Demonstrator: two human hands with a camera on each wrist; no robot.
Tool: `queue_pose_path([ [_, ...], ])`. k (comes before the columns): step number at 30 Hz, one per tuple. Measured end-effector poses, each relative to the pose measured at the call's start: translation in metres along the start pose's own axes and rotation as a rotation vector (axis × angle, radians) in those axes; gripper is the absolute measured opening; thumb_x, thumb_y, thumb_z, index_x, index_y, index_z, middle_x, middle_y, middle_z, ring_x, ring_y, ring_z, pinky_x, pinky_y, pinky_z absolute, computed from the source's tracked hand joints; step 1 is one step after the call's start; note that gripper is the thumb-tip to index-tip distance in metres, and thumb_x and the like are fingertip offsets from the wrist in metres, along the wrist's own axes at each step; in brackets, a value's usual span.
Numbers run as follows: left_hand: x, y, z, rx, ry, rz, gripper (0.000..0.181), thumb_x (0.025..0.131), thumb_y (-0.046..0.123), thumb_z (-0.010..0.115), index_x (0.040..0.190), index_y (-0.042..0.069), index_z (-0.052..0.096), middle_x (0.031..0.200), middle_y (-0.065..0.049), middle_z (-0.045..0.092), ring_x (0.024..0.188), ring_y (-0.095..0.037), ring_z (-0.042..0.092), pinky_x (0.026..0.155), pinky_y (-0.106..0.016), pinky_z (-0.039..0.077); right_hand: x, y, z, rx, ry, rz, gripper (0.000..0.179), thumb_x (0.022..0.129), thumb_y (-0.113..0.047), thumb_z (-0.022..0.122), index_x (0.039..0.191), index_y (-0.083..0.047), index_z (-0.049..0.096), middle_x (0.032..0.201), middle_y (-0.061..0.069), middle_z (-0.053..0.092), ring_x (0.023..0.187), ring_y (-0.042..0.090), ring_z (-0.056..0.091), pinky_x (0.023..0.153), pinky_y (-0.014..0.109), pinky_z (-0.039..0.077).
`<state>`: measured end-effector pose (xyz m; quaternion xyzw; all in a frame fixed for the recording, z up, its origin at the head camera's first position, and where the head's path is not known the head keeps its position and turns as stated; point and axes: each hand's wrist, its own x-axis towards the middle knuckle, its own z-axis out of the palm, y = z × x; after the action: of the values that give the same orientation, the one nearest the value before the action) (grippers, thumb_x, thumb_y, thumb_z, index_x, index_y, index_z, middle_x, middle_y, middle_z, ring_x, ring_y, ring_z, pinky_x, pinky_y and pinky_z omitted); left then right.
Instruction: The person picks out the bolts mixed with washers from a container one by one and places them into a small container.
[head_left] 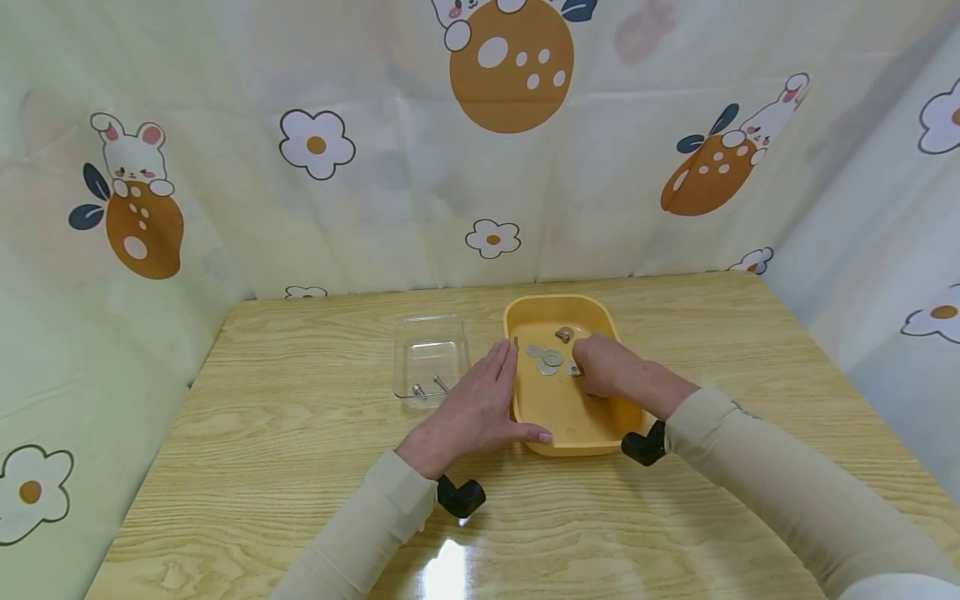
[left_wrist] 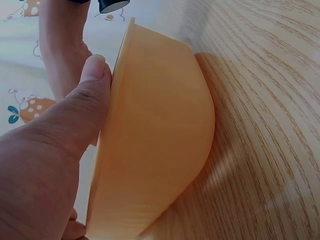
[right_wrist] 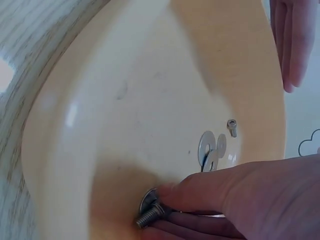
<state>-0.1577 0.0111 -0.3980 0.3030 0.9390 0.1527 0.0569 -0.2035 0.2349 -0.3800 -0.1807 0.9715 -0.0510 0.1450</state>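
A yellow plastic tray (head_left: 570,425) stands on the table. My left hand (head_left: 483,404) lies along its left side, fingers straight against the wall, the thumb (left_wrist: 95,75) over the near rim. Inside the tray, my right hand (head_left: 603,365) reaches down near the right wall. In the right wrist view its thumb and fingers pinch a bolt (right_wrist: 149,216), with a washer (right_wrist: 146,201) right beside it. Several flat washers (head_left: 551,358) lie on the tray floor near this hand. A small socket-head screw (right_wrist: 232,127) rests by the tray's far wall in that view.
Left of the tray stands a clear plastic box (head_left: 401,354) with a bolt (head_left: 417,390) and a thin screw (head_left: 441,383) in it. A patterned curtain (head_left: 390,208) hangs behind the wooden table (head_left: 300,458).
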Motion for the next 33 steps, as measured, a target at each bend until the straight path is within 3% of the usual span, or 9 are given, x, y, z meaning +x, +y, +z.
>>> queue_pose_path([
  [6, -0.001, 0.001, 0.000, -0.001, -0.001, -0.003, 0.129, 0.076, 0.079, 0.061, 0.158, 0.001, -0.002, 0.166, -0.019, 0.010, 0.155, -0.028, 0.011, 0.125, -0.039, 0.021, -0.005, -0.003, -0.001, -0.015, 0.017, -0.014, 0.013, 0.083, 0.008, 0.065, 0.075, -0.002, 0.062, 0.064, 0.004, 0.055, 0.056, 0.014, 0.049, 0.048, 0.020, 0.037],
  [13, -0.002, 0.001, -0.001, -0.007, -0.006, -0.007, 0.130, 0.076, 0.079, 0.061, 0.158, 0.002, -0.003, 0.167, -0.019, 0.009, 0.155, -0.028, 0.010, 0.125, -0.039, 0.020, -0.007, -0.007, -0.001, -0.036, 0.025, -0.017, 0.025, 0.090, 0.006, 0.061, 0.068, -0.006, 0.058, 0.059, 0.002, 0.049, 0.054, 0.013, 0.046, 0.047, 0.020, 0.035],
  [21, -0.002, 0.001, -0.002, -0.004, -0.007, -0.007, 0.129, 0.077, 0.078, 0.061, 0.158, 0.002, -0.003, 0.166, -0.019, 0.009, 0.155, -0.028, 0.010, 0.125, -0.039, 0.021, -0.007, -0.008, -0.001, -0.073, 0.000, -0.035, 0.022, 0.091, 0.004, 0.061, 0.071, -0.006, 0.059, 0.065, 0.003, 0.049, 0.060, 0.015, 0.047, 0.051, 0.021, 0.036],
  [27, -0.002, 0.001, -0.001, -0.007, -0.001, -0.001, 0.129, 0.077, 0.078, 0.061, 0.158, 0.001, -0.002, 0.166, -0.020, 0.009, 0.155, -0.029, 0.011, 0.125, -0.040, 0.022, -0.007, -0.005, -0.002, 0.035, -0.027, -0.028, 0.019, 0.079, 0.010, 0.066, 0.069, -0.005, 0.062, 0.065, 0.003, 0.054, 0.056, 0.014, 0.050, 0.048, 0.020, 0.038],
  [33, -0.002, 0.001, 0.000, -0.002, -0.001, -0.006, 0.128, 0.077, 0.077, 0.061, 0.158, 0.002, -0.002, 0.166, -0.019, 0.010, 0.155, -0.028, 0.011, 0.125, -0.040, 0.022, -0.003, 0.001, -0.007, 0.119, -0.038, -0.074, 0.010, 0.081, 0.005, 0.066, 0.074, -0.002, 0.069, 0.064, 0.002, 0.062, 0.056, 0.011, 0.054, 0.050, 0.020, 0.043],
])
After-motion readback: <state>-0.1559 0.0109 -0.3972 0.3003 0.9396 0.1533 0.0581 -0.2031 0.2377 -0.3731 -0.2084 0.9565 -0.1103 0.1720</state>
